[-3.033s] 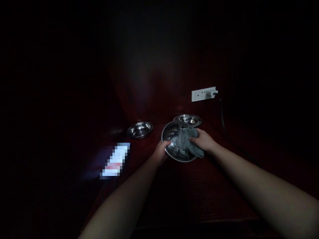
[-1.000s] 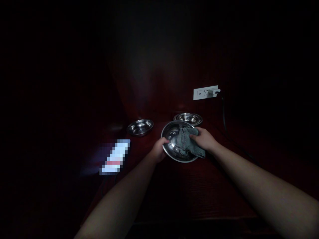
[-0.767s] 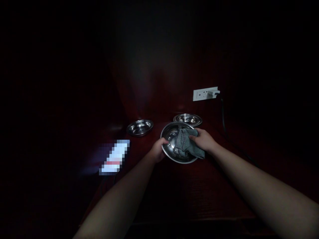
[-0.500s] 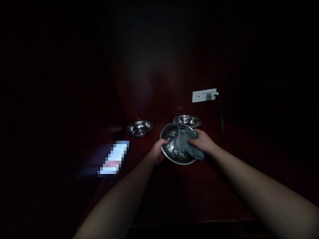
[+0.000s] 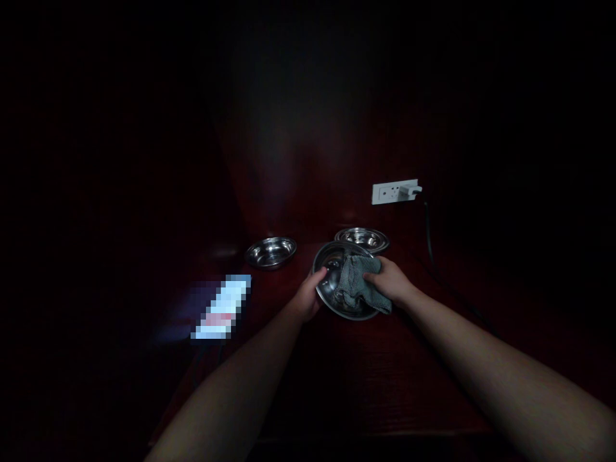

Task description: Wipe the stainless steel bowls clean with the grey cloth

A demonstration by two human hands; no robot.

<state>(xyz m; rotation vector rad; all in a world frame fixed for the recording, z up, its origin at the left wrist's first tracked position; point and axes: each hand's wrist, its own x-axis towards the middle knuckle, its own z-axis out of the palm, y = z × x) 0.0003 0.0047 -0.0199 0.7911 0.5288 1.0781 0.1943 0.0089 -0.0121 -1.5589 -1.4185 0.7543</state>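
Observation:
A round steel bowl (image 5: 331,258) is tilted toward me above a dark red wooden table (image 5: 366,378). My left hand (image 5: 310,294) grips its left rim, thumb over the edge. My right hand (image 5: 392,281) is closed on a grey cloth (image 5: 355,283) that is pressed inside the bowl and hangs over its right rim. The room is very dark.
A second steel bowl (image 5: 270,251) rests on the table to the left, and a third steel bowl (image 5: 362,237) stands just behind the held one. A glowing blurred screen (image 5: 222,307) lies at the left. A white wall socket (image 5: 393,191) has a plug and black cord (image 5: 428,231).
The cloth has shifted slightly lower and toward the middle of the bowl with my right hand. My left hand keeps its grip on the rim. The other bowls have not moved.

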